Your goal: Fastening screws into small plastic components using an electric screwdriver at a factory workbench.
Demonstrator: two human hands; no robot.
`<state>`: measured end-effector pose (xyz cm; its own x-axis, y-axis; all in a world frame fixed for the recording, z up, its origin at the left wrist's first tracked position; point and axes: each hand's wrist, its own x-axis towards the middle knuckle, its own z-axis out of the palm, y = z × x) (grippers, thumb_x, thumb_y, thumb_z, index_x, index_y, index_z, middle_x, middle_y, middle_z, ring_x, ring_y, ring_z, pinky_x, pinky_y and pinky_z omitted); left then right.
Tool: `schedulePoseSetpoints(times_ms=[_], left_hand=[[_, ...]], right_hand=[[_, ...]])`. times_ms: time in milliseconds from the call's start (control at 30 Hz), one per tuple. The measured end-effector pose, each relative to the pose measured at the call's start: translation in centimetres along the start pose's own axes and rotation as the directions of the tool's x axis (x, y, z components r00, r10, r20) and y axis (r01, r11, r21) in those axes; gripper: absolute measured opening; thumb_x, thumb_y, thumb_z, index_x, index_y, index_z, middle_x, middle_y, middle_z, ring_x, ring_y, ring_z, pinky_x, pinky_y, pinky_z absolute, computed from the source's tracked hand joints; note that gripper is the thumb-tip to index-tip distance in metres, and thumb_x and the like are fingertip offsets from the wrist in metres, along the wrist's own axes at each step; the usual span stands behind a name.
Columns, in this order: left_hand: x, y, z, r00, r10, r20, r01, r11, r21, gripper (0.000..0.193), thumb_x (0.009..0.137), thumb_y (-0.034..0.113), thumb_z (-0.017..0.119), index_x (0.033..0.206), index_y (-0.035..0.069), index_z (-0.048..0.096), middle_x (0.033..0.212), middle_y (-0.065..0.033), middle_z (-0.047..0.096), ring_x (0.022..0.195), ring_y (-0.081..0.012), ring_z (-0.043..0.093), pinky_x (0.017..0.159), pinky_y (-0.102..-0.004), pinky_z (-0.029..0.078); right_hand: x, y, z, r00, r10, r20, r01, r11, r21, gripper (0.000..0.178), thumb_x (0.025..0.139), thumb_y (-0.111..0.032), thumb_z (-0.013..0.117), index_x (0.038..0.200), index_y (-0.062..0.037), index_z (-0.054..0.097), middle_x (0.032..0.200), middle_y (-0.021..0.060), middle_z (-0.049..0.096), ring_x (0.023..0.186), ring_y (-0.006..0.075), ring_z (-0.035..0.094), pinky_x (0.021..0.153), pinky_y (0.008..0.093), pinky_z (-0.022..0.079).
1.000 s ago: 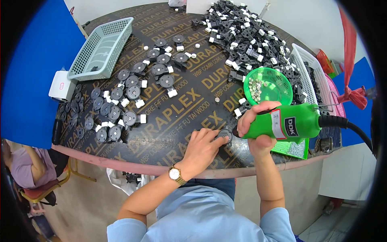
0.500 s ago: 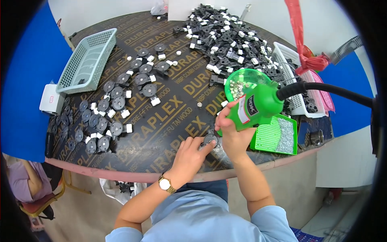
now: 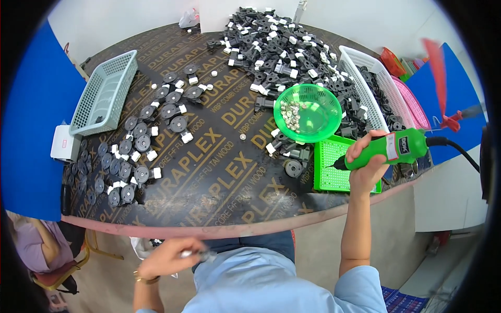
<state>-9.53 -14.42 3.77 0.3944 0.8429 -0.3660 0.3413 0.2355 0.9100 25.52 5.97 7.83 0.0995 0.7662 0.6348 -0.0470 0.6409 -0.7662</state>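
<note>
My right hand is closed around a green electric screwdriver. Its dark tip points left, over the green tray, whose contents are largely covered by the hand. Below the table's front edge, in front of my lap, is my left hand. Its fingers are curled and blurred around something pale that I cannot make out. A black caster wheel lies just left of the tray. Behind the tray stands a green bowl with small shiny metal pieces in it.
Several black casters with white tabs are spread over the table's left side. A large heap of black parts fills the back. Pale baskets stand left and right; a white box is far left. Another person's arm shows at lower left.
My left hand has left the caster spot on the table and dropped left, below the edge. The right hand has swung the screwdriver rightward over the tray, uncovering the bowl and the caster wheel.
</note>
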Motion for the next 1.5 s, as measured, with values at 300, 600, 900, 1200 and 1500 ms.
schedulePoseSetpoints(times_ms=[300, 600, 900, 1200, 1500], left_hand=[[-10.7, -27.2, 1.6, 0.509, -0.494, -0.704, 0.837, 0.476, 0.271, 0.037, 0.072, 0.024, 0.063, 0.104, 0.006, 0.062, 0.087, -0.0234, 0.063, 0.085, -0.0398, 0.06, 0.073, -0.0447, 0.048], [-10.9, -31.1, 4.3, 0.462, -0.295, -0.837, 0.606, 0.793, 0.055, 0.03, 0.078, 0.021, 0.061, 0.101, 0.001, 0.061, 0.085, -0.0199, 0.065, 0.082, -0.0325, 0.065, 0.072, -0.0391, 0.05], [-4.7, -6.2, -2.2, 0.24, 0.513, -0.824, 0.428, 0.706, 0.564, 0.022, 0.078, 0.007, 0.064, 0.099, 0.001, 0.058, 0.088, -0.0094, 0.052, 0.075, -0.02, 0.05, 0.063, -0.029, 0.041], [-0.7, -4.4, -3.5, 0.388, 0.469, -0.793, 0.649, 0.472, 0.597, 0.039, 0.073, 0.015, 0.068, 0.109, 0.003, 0.059, 0.116, -0.0144, 0.048, 0.107, -0.0354, 0.042, 0.088, -0.0436, 0.035], [4.7, -2.0, 3.8, 0.681, 0.454, -0.574, -0.029, 0.801, 0.598, 0.046, 0.068, 0.007, 0.071, 0.113, 0.012, 0.062, 0.131, -0.0194, 0.044, 0.106, -0.0332, 0.052, 0.087, -0.0417, 0.043]], right_hand=[[-0.9, 2.5, -1.2, 0.998, 0.052, 0.033, -0.05, 0.998, -0.04, 0.068, 0.077, -0.06, 0.058, 0.106, -0.0012, 0.041, 0.063, 0.0045, 0.045, 0.049, 0.0113, 0.044, 0.043, 0.0226, 0.037], [-1.1, 3.8, -0.8, 0.998, 0.061, -0.007, -0.062, 0.997, -0.036, 0.065, 0.078, -0.058, 0.058, 0.107, -0.0024, 0.042, 0.065, 0.0046, 0.046, 0.05, 0.0118, 0.044, 0.043, 0.0235, 0.036], [-1.6, 3.1, -1.9, 0.998, 0.043, 0.035, -0.042, 0.999, -0.015, 0.064, 0.079, -0.053, 0.062, 0.111, -0.0009, 0.042, 0.072, 0.0043, 0.043, 0.06, 0.0115, 0.044, 0.049, 0.0237, 0.037], [-1.3, -1.8, -3.5, 0.999, 0.037, -0.012, -0.036, 0.994, 0.1, 0.074, 0.075, -0.064, 0.058, 0.112, -0.0029, 0.041, 0.069, 0.0023, 0.04, 0.056, 0.0101, 0.038, 0.048, 0.0218, 0.032], [-2.6, -3.8, 5.6, 0.985, 0.06, 0.159, -0.123, 0.898, 0.423, 0.077, 0.071, -0.067, 0.059, 0.107, -0.0024, 0.041, 0.06, 0.0008, 0.043, 0.046, 0.0107, 0.04, 0.043, 0.0226, 0.035]])
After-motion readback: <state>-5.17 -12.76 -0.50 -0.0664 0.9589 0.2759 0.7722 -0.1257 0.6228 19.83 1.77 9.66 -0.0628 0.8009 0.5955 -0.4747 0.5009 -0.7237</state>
